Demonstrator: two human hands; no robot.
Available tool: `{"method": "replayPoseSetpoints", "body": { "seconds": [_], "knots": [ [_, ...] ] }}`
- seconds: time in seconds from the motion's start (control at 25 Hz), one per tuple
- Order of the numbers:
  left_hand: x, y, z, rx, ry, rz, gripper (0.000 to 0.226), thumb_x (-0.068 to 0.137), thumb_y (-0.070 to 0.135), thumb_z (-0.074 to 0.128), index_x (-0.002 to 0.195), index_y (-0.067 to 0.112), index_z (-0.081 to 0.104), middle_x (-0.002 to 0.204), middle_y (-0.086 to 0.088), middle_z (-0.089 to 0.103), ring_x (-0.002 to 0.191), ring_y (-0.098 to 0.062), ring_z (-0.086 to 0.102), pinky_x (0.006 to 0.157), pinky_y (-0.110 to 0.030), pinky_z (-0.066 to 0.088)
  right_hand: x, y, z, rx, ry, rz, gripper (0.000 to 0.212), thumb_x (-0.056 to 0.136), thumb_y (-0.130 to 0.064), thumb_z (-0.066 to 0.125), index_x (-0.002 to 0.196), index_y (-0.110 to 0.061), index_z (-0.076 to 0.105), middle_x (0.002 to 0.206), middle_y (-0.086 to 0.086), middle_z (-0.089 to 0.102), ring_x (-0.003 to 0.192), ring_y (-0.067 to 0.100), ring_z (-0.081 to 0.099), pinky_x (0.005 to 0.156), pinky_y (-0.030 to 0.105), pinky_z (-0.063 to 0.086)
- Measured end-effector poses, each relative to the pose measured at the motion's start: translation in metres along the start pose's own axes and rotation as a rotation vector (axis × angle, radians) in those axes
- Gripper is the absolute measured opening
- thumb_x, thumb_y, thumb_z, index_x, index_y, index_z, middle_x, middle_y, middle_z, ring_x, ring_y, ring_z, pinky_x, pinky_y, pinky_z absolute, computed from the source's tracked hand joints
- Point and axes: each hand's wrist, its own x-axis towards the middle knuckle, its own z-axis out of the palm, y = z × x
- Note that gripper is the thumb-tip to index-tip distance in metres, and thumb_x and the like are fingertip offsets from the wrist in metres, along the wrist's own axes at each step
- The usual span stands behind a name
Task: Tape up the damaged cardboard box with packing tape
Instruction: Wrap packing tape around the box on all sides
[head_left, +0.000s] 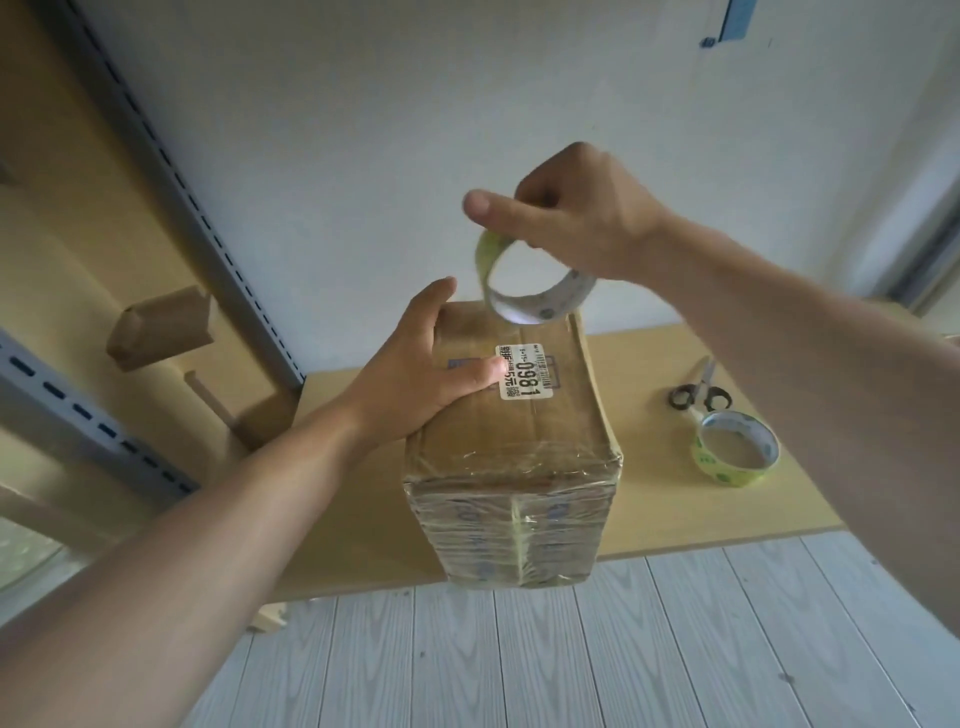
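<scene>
Left hand (421, 364) lies spread on the box (519, 431) — long axis running near to far — right hand (576, 208) grips a tape roll (569, 296) above its far end

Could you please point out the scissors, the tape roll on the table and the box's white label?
scissors (701, 383): head view, at the pivot.
tape roll on the table (727, 474): head view, front wall.
white label (524, 371): head view, its middle.

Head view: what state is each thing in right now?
Cardboard box: on the table, near end taped.
Left hand: rests flat on box top.
Right hand: grips held tape roll above box.
Spare tape roll: flat on table, untouched.
Scissors: closed, on table.
</scene>
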Motion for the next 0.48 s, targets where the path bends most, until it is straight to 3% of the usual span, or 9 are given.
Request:
{"method": "replayPoseSetpoints", "body": {
  "seconds": [0.12, 0.24, 0.36, 0.48],
  "knots": [
    [0.001, 0.005, 0.000, 0.097, 0.001, -0.024, 0.111, 0.073, 0.064, 0.070, 0.161, 0.028, 0.013, 0.163, 0.012, 0.024, 0.148, -0.007, 0.030, 0.122, -0.039, 0.029, -0.007, 0.020, -0.024, -0.149, 0.010, -0.078, 0.056, 0.095, -0.048, 0.056, 0.057, -0.006, 0.053, 0.050, 0.001, 0.038, 0.047, 0.014, 0.034, 0.048, 0.027, 0.028],
    [0.001, 0.005, 0.000, 0.113, -0.004, 0.002, 0.119, 0.064, 0.074, 0.064, 0.161, 0.025, 0.015, 0.163, 0.010, 0.024, 0.147, -0.009, 0.031, 0.122, -0.038, 0.030, -0.012, 0.045, -0.032, -0.278, 0.059, -0.104, 0.043, 0.092, -0.035, 0.059, 0.062, -0.004, 0.058, 0.052, 0.009, 0.048, 0.052, 0.022, 0.040, 0.052, 0.027, 0.034],
    [0.004, 0.002, -0.002, 0.089, -0.010, 0.005, 0.120, 0.064, 0.076, 0.066, 0.160, 0.024, 0.017, 0.161, 0.007, 0.028, 0.145, -0.012, 0.036, 0.121, -0.039, 0.032, -0.025, 0.061, -0.033, -0.327, 0.048, -0.102, 0.047, 0.088, -0.036, 0.053, 0.055, -0.004, 0.044, 0.052, 0.014, 0.036, 0.051, 0.022, 0.029, 0.050, 0.034, 0.032],
    [0.005, 0.000, -0.003, 0.082, -0.023, 0.020, 0.119, 0.065, 0.075, 0.066, 0.160, 0.022, 0.017, 0.161, 0.010, 0.024, 0.147, -0.007, 0.031, 0.122, -0.034, 0.029, -0.040, 0.072, -0.032, -0.285, 0.013, -0.102, 0.036, 0.087, -0.023, 0.041, 0.058, -0.003, 0.032, 0.054, 0.019, 0.033, 0.051, 0.019, 0.022, 0.047, 0.037, 0.025]
  ]
}}
